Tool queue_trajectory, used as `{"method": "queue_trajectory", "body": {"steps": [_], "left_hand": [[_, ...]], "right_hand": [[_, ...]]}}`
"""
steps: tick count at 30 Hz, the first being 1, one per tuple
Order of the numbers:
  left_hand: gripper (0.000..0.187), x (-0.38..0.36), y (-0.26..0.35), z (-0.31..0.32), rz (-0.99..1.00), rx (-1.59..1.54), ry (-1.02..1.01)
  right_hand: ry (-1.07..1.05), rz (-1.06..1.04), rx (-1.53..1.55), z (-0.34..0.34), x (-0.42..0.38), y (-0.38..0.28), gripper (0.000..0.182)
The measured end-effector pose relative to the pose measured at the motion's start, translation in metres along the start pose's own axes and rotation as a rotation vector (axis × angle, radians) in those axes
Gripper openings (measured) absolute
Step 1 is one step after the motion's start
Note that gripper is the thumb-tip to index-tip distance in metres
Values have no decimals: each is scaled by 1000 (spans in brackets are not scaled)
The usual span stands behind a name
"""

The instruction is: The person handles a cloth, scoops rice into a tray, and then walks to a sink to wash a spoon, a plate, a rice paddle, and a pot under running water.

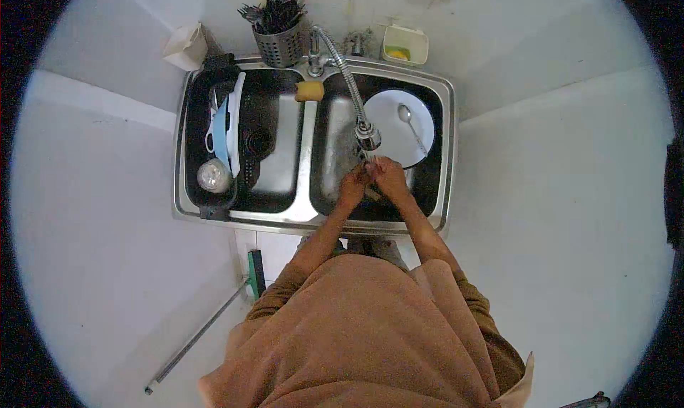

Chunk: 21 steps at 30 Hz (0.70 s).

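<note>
Both hands are close together under the spray head of the flexible tap, over the right sink basin. My left hand has its fingers curled in toward the other hand. My right hand is closed as well, its fingertips meeting the left ones. Whatever they hold is too small and blurred to name; a pale narrow shape shows just below them. Beyond my right hand, a white dish with a dark rim lies in the basin, and a metal spoon rests in it.
A yellow sponge sits on the divider. In the left basin, a dark rack holds a white plate, a blue item and a clear glass. Behind stand a cutlery holder and a white tub.
</note>
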State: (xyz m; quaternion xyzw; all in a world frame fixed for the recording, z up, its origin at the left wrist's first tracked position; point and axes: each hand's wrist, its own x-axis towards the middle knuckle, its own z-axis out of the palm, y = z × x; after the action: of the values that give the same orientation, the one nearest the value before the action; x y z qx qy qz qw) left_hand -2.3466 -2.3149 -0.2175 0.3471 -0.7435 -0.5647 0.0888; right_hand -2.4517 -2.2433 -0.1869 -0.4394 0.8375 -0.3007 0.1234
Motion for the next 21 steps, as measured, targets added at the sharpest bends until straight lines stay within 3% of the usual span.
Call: {"method": "queue_trajectory", "body": {"steps": [3, 6, 8, 12, 16, 18, 21], "left_hand": [[25, 5, -41, 14, 1, -326, -102], [22, -8, 11, -8, -45, -318, -121], [20, -12, 36, -21, -106, -244, -174], [18, 2, 12, -9, 70, -35, -103], [20, -4, 33, -21, -53, -228, -197], [20, -5, 12, -13, -57, -285, -280], [18, 0, -43, 17, -176, -1035, -304]], "right_hand": [[-110, 79, 87, -11, 4, 3, 23], [-87, 199, 71, -17, 3, 1, 20], [38, 114, 152, -7, -4, 8, 16], [118, 109, 156, -17, -9, -8, 13], [28, 134, 211, -44, -4, -17, 15], [10, 130, 264, -62, -1, -23, 15], [106, 191, 218, -95, 2, -29, 14]]}}
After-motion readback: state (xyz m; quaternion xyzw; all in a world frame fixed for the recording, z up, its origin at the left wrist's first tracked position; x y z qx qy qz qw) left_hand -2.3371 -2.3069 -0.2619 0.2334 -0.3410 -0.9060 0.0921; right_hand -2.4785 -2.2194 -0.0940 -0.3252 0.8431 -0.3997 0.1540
